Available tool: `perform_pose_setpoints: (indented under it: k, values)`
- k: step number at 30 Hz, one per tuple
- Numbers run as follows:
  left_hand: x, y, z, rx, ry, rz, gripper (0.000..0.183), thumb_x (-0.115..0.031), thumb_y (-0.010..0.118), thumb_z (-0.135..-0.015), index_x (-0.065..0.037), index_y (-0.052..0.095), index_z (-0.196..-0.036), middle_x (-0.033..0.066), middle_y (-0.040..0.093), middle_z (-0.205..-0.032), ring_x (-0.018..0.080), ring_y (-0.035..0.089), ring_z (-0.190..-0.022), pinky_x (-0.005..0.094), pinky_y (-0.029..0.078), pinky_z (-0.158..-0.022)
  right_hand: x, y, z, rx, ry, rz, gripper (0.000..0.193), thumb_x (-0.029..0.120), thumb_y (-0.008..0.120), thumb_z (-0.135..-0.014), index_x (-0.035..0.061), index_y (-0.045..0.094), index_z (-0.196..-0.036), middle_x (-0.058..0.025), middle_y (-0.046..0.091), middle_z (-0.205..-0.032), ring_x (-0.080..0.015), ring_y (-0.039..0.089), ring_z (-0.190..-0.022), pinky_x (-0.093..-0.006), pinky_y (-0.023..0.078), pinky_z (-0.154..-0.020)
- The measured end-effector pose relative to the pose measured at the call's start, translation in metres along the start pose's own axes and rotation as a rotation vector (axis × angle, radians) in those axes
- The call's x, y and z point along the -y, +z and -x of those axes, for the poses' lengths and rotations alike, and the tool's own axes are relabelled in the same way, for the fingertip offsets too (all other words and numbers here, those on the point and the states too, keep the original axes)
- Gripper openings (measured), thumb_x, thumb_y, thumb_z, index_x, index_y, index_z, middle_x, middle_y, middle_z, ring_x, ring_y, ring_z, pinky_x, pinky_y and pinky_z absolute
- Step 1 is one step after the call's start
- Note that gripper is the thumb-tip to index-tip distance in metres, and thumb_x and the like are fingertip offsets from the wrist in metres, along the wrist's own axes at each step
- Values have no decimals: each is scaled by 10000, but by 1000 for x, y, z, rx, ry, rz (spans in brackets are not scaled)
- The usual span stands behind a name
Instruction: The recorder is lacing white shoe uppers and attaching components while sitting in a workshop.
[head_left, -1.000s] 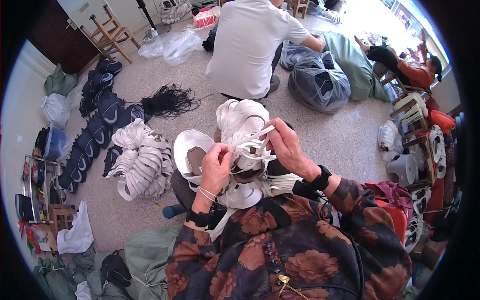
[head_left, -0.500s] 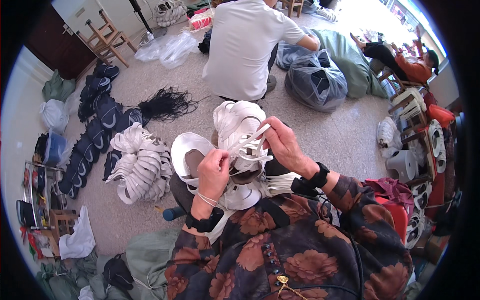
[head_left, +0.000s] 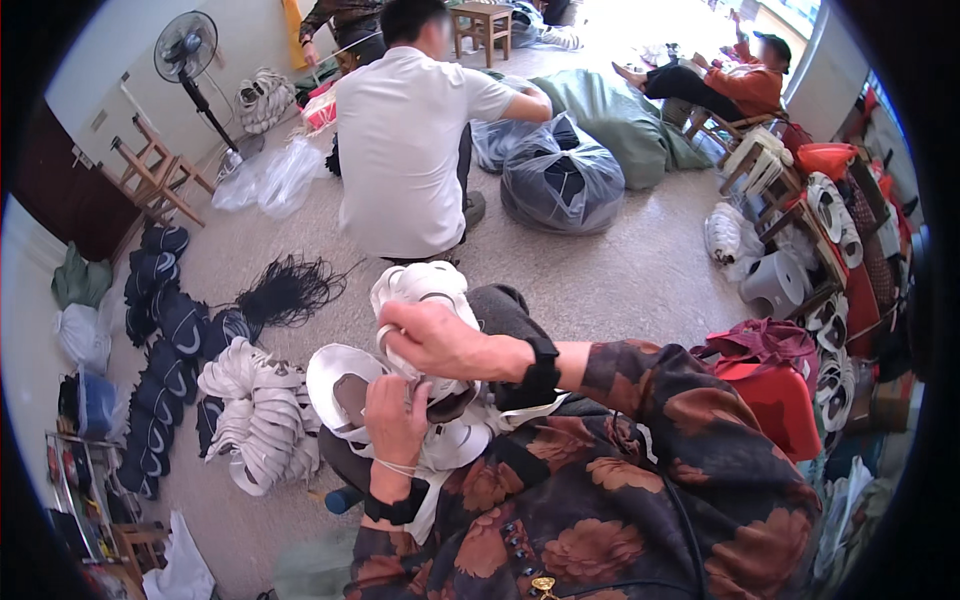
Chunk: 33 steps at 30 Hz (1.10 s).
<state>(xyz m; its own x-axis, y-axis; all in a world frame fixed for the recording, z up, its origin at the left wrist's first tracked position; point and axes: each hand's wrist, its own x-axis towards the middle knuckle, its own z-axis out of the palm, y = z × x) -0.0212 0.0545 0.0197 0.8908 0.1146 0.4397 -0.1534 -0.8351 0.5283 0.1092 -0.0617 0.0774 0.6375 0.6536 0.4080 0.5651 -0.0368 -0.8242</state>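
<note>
On my lap rests a bundle of nested white shoe uppers (head_left: 420,283), with one upper (head_left: 330,377) lying open-mouthed on its left. My right hand (head_left: 437,342) reaches across the bundle, closed on a white shoelace (head_left: 384,333) that bends at its fingertips. Just below and left of it is my left hand (head_left: 394,418), its thumb and fingers pinched together against the uppers. What the left fingers pinch is too small to make out. The right hand covers the lacing part of the upper beneath it.
A pile of white uppers (head_left: 257,415) sits on the floor at left, beside a row of dark uppers (head_left: 163,375) and black laces (head_left: 290,290). A co-worker in a white shirt (head_left: 405,150) squats ahead. Plastic-wrapped bundles (head_left: 563,180) and a red stool (head_left: 770,405) are at right.
My right hand has swung left across the bundle, drawing the lace along, and now lies above my left hand. The whole view has shifted, showing a fan and another worker at the back.
</note>
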Motion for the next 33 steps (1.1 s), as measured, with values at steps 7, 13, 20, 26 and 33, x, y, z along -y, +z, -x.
perform_pose_setpoints:
  k: [7, 13, 20, 26, 33]
  values:
    - [8, 23, 17, -54, -14, -171, 141, 1, 641, -838, 10, 550, -945, 179, 551, -950, 383, 568, -885, 476, 467, -769, 13, 10, 0, 50, -198, 54, 160, 62, 573, -865, -8, 535, -1004, -196, 581, -963, -403, 621, -881, -455, 501, -719]
    - [6, 21, 7, -107, -76, -80, 74, -13, 577, -890, 25, 565, -952, 196, 561, -934, 384, 572, -882, 465, 464, -764, -4, -6, 53, 381, -114, 415, 133, 107, 582, -868, -24, 579, -894, -189, 628, -857, -375, 661, -735, -438, 529, -615]
    - [6, 17, 5, -164, -252, 219, 65, -23, 569, -921, 33, 600, -912, 178, 583, -855, 369, 587, -791, 428, 461, -705, -22, 19, 55, 360, -88, 662, 164, 147, 607, -838, -16, 605, -862, -170, 663, -806, -329, 698, -724, -425, 545, -585]
    - [10, 18, 6, -195, -288, 260, 68, -40, 615, -919, 25, 626, -903, 155, 602, -846, 318, 608, -737, 385, 477, -667, -41, 29, 56, 339, -80, 649, 168, 173, 590, -866, 9, 581, -907, -156, 648, -827, -339, 677, -728, -437, 521, -607]
    - [8, 16, 9, -256, -289, 312, 54, -14, 700, -868, 12, 672, -906, 88, 638, -812, 177, 609, -674, 289, 487, -629, -24, -48, 103, 630, -28, 424, 140, 146, 584, -873, 27, 544, -810, -166, 579, -671, -390, 622, -636, -488, 488, -565]
